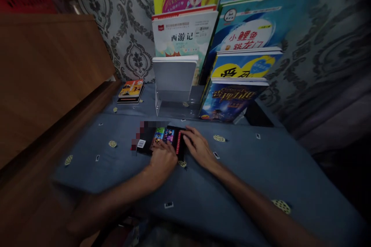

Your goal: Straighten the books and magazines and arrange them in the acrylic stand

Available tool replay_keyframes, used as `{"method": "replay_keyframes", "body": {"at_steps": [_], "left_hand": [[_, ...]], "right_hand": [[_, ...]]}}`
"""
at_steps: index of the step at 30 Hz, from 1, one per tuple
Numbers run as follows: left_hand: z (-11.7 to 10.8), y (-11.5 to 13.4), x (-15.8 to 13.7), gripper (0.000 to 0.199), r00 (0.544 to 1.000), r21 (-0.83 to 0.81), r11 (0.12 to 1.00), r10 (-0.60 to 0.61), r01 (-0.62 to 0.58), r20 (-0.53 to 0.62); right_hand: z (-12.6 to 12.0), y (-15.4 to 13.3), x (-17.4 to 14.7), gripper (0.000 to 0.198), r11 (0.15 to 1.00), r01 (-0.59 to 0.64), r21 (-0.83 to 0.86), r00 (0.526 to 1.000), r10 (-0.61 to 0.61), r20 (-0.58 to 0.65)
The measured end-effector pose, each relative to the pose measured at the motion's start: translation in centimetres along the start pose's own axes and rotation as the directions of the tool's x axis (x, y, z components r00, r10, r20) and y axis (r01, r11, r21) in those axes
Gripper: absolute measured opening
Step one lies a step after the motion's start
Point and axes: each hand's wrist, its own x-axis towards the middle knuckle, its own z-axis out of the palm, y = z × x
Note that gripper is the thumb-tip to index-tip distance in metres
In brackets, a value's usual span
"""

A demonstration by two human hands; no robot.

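A black book (pixel 149 136) with small bright pictures, a red strip and a white label lies flat on the cloth-covered table (pixel 121 173). My left hand (pixel 164 157) rests on its near side, fingers spread over the lower part of the cover. At the book's right edge lies my right hand (pixel 198 147), fingers stretched out and touching it. Neither hand is wrapped round the book. A blurred, blocky patch hides the book's far left corner.
Behind the hands stands a clear book stand (pixel 176 106) beside a dark blue book (pixel 230 100), with several picture books rising behind. A small pile of books (pixel 131 89) lies at the back left. A wooden cabinet (pixel 49 81) borders the left side.
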Motion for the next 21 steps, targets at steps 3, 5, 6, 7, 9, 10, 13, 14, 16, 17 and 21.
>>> {"method": "replay_keyframes", "body": {"at_steps": [3,5,6,7,9,10,13,14,16,17,21], "left_hand": [[-0.8,3.3,1.3,0.046,0.998,-0.134,0.989,0.051,-0.054,-0.023],[-0.9,4.4,1.7,0.053,0.992,-0.210,0.970,0.107,-0.119,-0.066],[-0.8,4.7,1.8,0.057,0.987,-0.227,0.962,0.133,-0.150,-0.089],[-0.7,4.8,1.8,0.060,0.982,-0.230,0.958,0.152,-0.173,-0.110],[-0.4,4.4,1.5,0.060,0.973,-0.217,0.954,0.178,-0.207,-0.145],[-0.3,4.0,1.3,0.057,0.969,-0.214,0.951,0.191,-0.222,-0.159],[0.0,2.2,0.9,0.048,0.954,-0.237,0.932,0.232,-0.274,-0.192],[0.1,1.4,0.9,0.047,0.951,-0.253,0.924,0.243,-0.287,-0.191],[0.3,-0.4,1.3,0.045,0.956,-0.286,0.917,0.233,-0.278,-0.179],[0.6,-1.3,1.6,0.044,0.962,-0.300,0.919,0.212,-0.256,-0.170],[2.0,-4.8,3.2,0.041,0.990,-0.315,0.945,0.053,-0.093,-0.133]], "right_hand": [[-0.9,1.8,0.2,0.039,0.997,-0.063,-0.036,0.996,0.061,-0.065],[-1.5,2.9,0.1,0.039,0.995,-0.085,-0.057,0.993,0.080,-0.092],[-1.7,3.4,0.0,0.039,0.994,-0.087,-0.065,0.992,0.080,-0.101],[-1.8,3.7,-0.1,0.038,0.994,-0.083,-0.074,0.992,0.075,-0.104],[-1.6,4.0,-0.5,0.038,0.991,-0.068,-0.111,0.994,0.057,-0.094],[-1.4,3.9,-0.6,0.039,0.988,-0.059,-0.143,0.996,0.048,-0.082],[-0.6,3.4,-0.9,0.043,0.963,-0.042,-0.265,0.999,0.033,-0.038],[-0.5,3.2,-1.0,0.044,0.953,-0.042,-0.300,0.999,0.034,-0.030],[-0.4,2.9,-1.0,0.045,0.938,-0.041,-0.344,0.999,0.039,-0.013],[-0.4,2.8,-1.0,0.045,0.934,-0.042,-0.356,0.999,0.043,-0.006],[-1.0,2.5,-1.0,0.045,0.924,-0.049,-0.380,0.998,0.062,0.021]]}}
